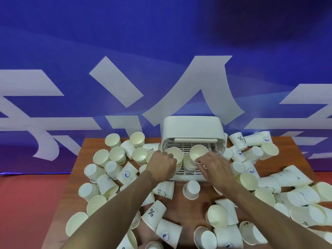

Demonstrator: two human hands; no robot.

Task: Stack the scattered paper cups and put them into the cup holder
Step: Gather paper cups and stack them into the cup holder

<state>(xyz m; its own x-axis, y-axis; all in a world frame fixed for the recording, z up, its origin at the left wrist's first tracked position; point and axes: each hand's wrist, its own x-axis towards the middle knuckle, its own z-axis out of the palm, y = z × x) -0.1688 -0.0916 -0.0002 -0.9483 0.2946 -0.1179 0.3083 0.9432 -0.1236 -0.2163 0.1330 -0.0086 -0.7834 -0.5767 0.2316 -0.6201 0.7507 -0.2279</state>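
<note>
At the far middle of the table [190,209], a white cup holder [193,128] was found standing with its lid raised and its slatted tray [186,147] exposed toward the person. Both hands were observed over that tray. The left hand [162,167] was seen gripping the left cup [174,155], which stood mouth-up on the tray; its fingers were curled against the cup's near wall, with the fingertips hidden behind the knuckles. The right hand [214,167] was noted holding the right cup [198,153] by its near rim, pinched between thumb and forefinger, the remaining fingers loosely spread. This cup was tilted toward the camera, just above a short stack [188,165] resting on the tray. Loose cups [192,189] were recorded all round the holder, some upright, some inverted, many on their sides. A blue backdrop [161,42] with large white characters was noted behind the table.
</note>
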